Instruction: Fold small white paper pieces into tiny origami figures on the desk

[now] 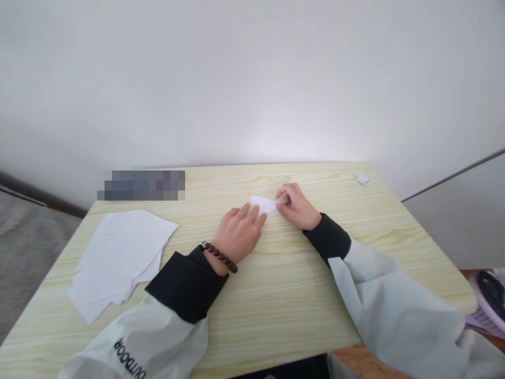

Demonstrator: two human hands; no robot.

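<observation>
A small folded piece of white paper [263, 203] lies on the wooden table [276, 295], between my two hands. My left hand [240, 231] rests palm down with its fingers stretched out, the fingertips pressing on the paper's left and near side. A dark bead bracelet [219, 256] circles that wrist. My right hand [298, 206] is at the paper's right end. Its thumb and forefinger are curled in and pinch the paper's right tip, while the other fingers bend inward.
Loose white sheets [122, 247] lie in a spread pile at the table's left. Behind them is a blurred-out dark object [142, 185]. A small folded paper piece [365, 180] sits at the far right corner. A purple basket [483, 310] stands beyond the right edge; a white wall [252, 79] rises behind.
</observation>
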